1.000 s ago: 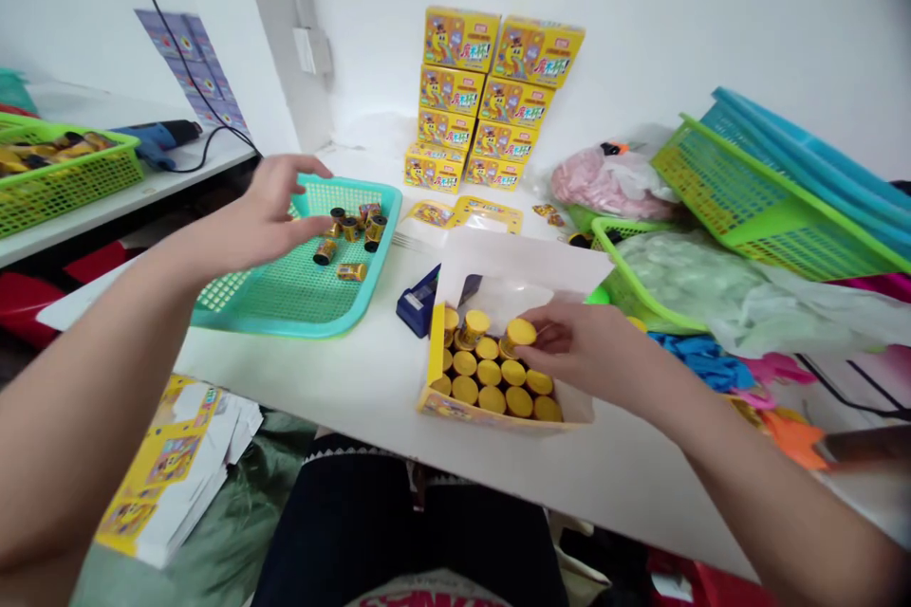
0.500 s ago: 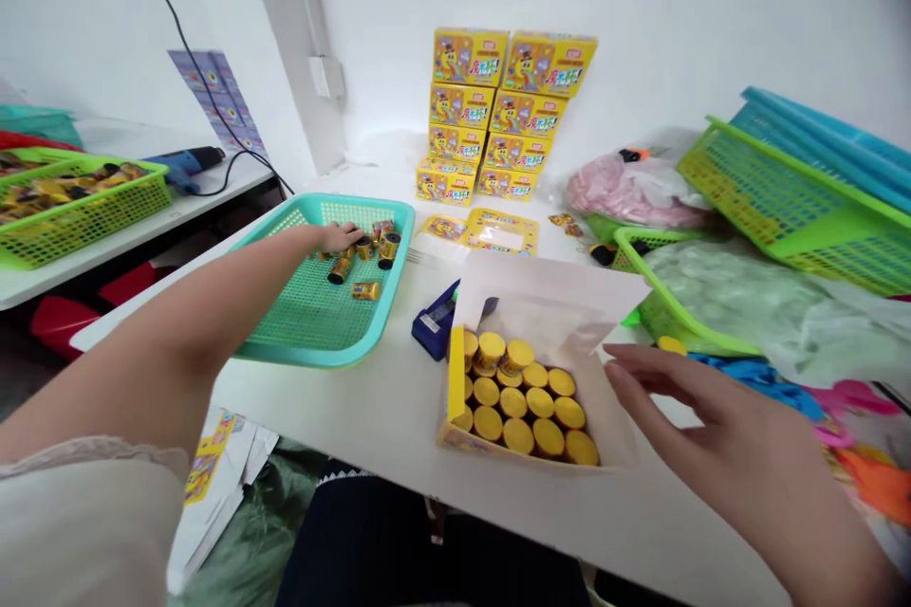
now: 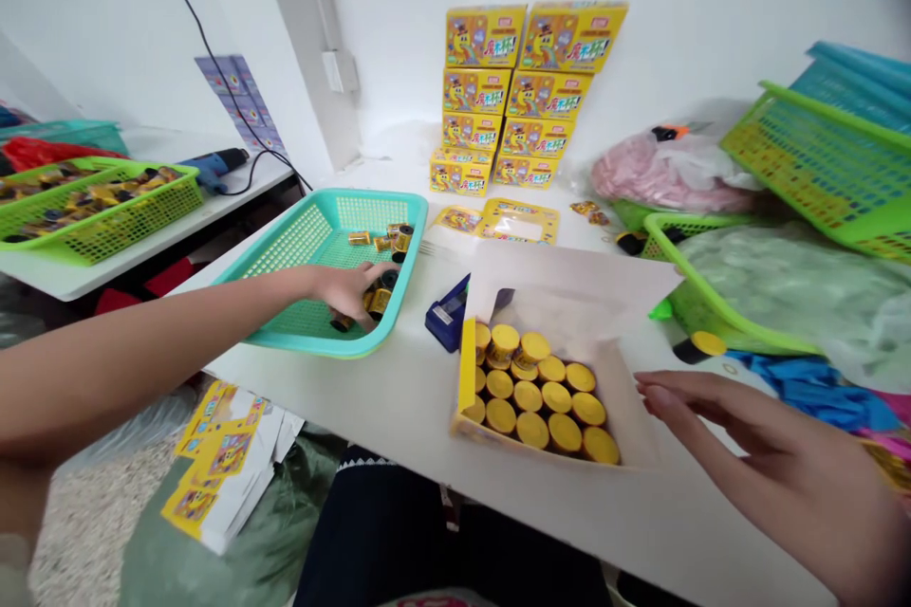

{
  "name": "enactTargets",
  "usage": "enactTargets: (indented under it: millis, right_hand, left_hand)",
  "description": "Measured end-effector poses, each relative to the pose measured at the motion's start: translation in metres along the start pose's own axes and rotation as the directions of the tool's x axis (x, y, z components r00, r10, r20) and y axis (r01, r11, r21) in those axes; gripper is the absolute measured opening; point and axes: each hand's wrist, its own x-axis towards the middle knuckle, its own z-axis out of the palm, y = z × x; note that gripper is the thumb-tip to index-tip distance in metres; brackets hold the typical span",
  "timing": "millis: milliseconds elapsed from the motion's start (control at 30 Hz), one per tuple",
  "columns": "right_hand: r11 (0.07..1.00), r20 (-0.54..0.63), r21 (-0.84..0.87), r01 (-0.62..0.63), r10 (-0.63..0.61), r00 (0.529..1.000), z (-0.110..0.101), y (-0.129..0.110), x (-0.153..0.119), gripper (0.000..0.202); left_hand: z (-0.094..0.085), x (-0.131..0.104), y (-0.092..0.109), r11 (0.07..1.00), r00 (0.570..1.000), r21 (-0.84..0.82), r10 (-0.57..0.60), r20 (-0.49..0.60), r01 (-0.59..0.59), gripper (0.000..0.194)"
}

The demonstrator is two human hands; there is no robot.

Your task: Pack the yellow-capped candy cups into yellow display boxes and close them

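Inside the teal basket [image 3: 334, 341], my left hand [image 3: 345, 289] curls its fingers around several small yellow canisters [image 3: 380, 303] with black ends; the fingers partly hide them. A few more canisters [image 3: 361, 238] lie loose farther back in the basket. On the table stands an open cardboard box [image 3: 637, 427] with its white lid raised, filled with rows of yellow-capped canisters [image 3: 530, 430]. Two or so of these sit higher than the rest at the back left. My right hand [image 3: 775, 465] pinches the box's right edge between thumb and fingertips.
Yellow printed boxes [image 3: 476, 90] stand stacked against the wall. A dark blue tape dispenser [image 3: 448, 313] is left of the open box. Green baskets with plastic bags [image 3: 769, 275] crowd the right. A single capped canister [image 3: 701, 346] lies near them. Flattened cartons [image 3: 220, 465] rest below the table.
My left hand has moved toward me and right within the basket, gathering canisters near its right wall. My right hand stays at the box's edge. The view has shifted slightly.
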Motion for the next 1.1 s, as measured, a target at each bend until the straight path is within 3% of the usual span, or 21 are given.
enactTargets:
  millis: [133,333,433,567,667,767,867,933,1033,1100]
  right_hand:
    - [1.000,0.000,-0.010,-0.013,0.013,1.000,-0.003,0.006,-0.001,0.010]
    - [0.995,0.069,-0.092,0.033,-0.027,0.997,-0.009,0.023,0.003,0.032]
    - [0.990,0.086,-0.122,0.077,-0.067,0.994,-0.012,0.024,0.004,0.033]
    - [0.988,0.049,-0.099,0.115,-0.110,0.993,-0.013,0.017,0.000,0.029]
    - [0.994,0.000,-0.027,0.104,-0.104,0.995,-0.009,0.006,-0.005,0.028]
    - [0.977,0.046,0.134,0.164,-0.172,0.984,0.004,-0.017,-0.010,0.025]
    - [0.850,0.160,0.466,0.247,-0.356,0.921,0.027,-0.052,-0.018,0.026]
    - [0.727,0.212,0.666,0.167,-0.399,0.892,0.046,-0.075,-0.023,0.030]
    - [0.604,0.238,0.796,0.034,-0.364,0.900,0.070,-0.090,-0.028,0.032]
    - [0.597,0.236,0.802,0.023,-0.353,0.905,0.074,-0.084,-0.028,0.036]
  left_hand:
    - [0.001,0.004,0.004,0.989,0.999,0.141,-0.038,0.022,0.034,0.108]
    - [0.010,-0.001,0.013,0.999,0.999,0.046,0.011,-0.040,-0.009,0.091]
    - [0.017,-0.002,0.011,1.000,0.996,0.002,0.011,-0.085,-0.011,0.086]
    - [0.006,-0.012,0.011,0.999,0.985,-0.054,-0.005,-0.173,-0.005,0.079]
    - [-0.014,-0.035,0.031,0.980,0.941,-0.185,0.007,-0.339,-0.074,0.075]
    - [-0.018,-0.065,0.071,0.831,0.838,-0.428,0.080,-0.539,-0.355,0.074]
    - [0.013,-0.084,0.118,0.606,0.787,-0.559,0.194,-0.586,-0.566,0.079]
    - [0.046,-0.085,0.143,0.450,0.740,-0.598,0.280,-0.611,-0.664,0.078]
    - [0.088,-0.076,0.162,0.301,0.712,-0.645,0.326,-0.623,-0.702,0.074]
    - [0.101,-0.069,0.164,0.244,0.729,-0.689,0.301,-0.615,-0.682,0.072]
